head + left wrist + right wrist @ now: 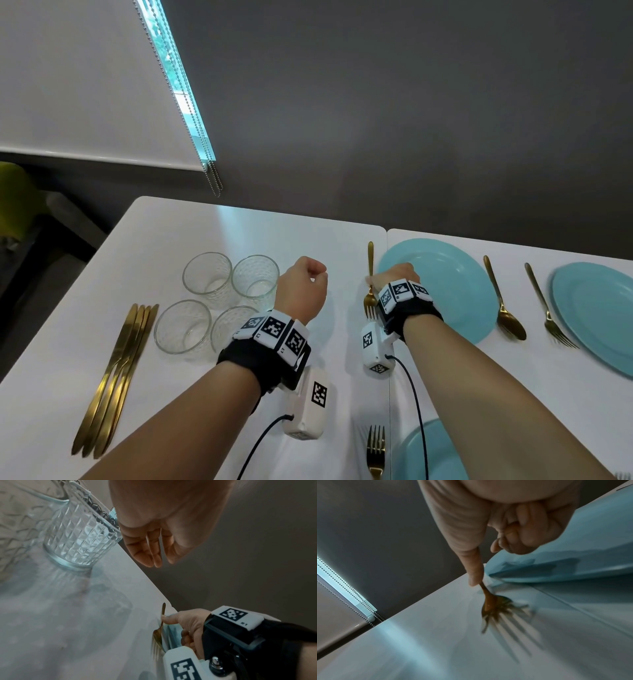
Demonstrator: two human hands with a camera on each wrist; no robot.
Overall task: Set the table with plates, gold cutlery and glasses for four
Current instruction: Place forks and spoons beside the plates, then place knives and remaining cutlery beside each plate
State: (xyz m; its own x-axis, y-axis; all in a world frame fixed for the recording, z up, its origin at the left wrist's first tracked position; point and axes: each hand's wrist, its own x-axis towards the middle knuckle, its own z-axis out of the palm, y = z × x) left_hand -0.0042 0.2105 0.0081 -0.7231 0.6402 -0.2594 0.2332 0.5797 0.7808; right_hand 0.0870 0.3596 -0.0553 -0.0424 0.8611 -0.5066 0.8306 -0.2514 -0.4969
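A white table (191, 240) fills the lower half of the head view, made of two tops butted together along a seam right of centre. On it, the largest pieces are three light blue plates: one in the middle right (455, 274), one cut off at the right edge (596, 308), and one partly hidden under the right forearm at the bottom (442, 455). Left of centre stand four clear patterned glasses (207, 277) grouped in a square, all upright, and at the lower left lie four gold knives (116, 377) packed side by side. Between the two upper plates lie a gold spoon (503, 301) and a gold fork (548, 308), and another fork (375, 448) lies at the bottom just left of the lowest plate. The right hand (394, 277) is over the left rim of the middle plate, its forefinger stretched straight down onto the handle of a gold fork (370, 284) that lies just left of that plate, tines toward the viewer, while its other fingers (527, 534) are curled into the palm. The left hand (303, 284) hangs above the table just right of the glasses, fingers (147, 550) loosely curled, holding nothing.
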